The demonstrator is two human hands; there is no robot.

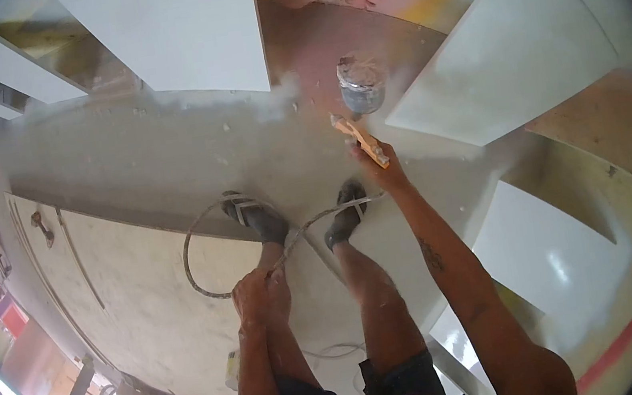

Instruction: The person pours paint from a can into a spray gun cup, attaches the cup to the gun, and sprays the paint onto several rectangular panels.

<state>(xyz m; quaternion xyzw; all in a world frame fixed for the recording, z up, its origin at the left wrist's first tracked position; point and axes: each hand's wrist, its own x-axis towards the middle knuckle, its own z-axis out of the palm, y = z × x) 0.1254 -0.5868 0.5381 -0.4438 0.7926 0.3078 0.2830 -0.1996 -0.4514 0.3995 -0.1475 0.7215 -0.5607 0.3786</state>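
Observation:
My right hand (379,166) is closed around the orange body of a spray gun (361,141), held out ahead of me. A paint-smeared cup (362,87) sits at the gun's far end. From the right hand a whitish hose (311,221) runs back and loops in front of my feet. Down by my knee, my left hand (254,297) grips that hose, its fingers wrapped round it. White panels lie on both sides of the gun: a large panel (187,30) at the upper left and another panel (509,45) at the right.
My sandalled feet (346,213) stand on the dusty floor (164,150). A pale board (142,278) lies at the left. Another glossy white panel (548,237) is beside my right arm. Smaller white panels (31,64) are at the far left. Red and yellow overspray marks the far surface.

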